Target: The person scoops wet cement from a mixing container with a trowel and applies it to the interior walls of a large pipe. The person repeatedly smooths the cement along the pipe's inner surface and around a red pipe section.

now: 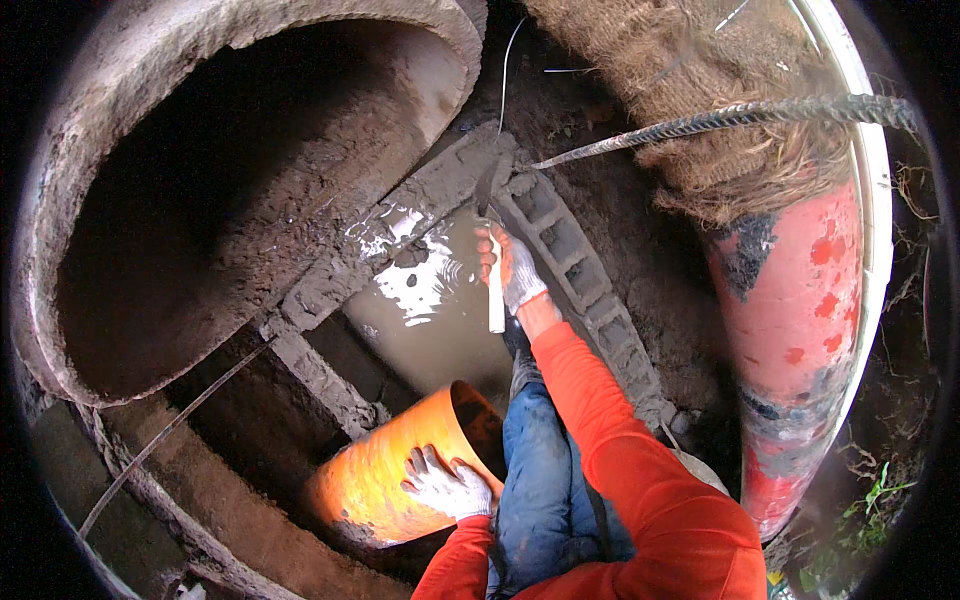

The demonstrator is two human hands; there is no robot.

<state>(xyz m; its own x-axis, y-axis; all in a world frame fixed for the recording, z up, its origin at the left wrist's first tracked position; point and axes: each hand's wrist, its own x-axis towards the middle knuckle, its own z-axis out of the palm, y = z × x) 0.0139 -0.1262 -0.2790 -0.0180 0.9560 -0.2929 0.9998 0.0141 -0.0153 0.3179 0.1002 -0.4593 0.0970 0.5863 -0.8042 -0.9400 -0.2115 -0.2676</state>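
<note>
My right hand, in a white and orange glove, is closed round the pale handle of a trowel. The trowel's dark blade points away from me, against the mortar where two low block walls meet. My left hand, gloved in white, lies spread on the side of a wide orange pipe. The pipe's open end faces right, beside my leg. On the right runs a wall of hollow blocks; a mortar-covered wall runs along the far left side.
Murky water lies between the walls. A large concrete pipe opens at upper left. At right stands a red pipe partly covered with burlap. Steel rebar crosses toward the wall corner, and a thinner rod slants at lower left.
</note>
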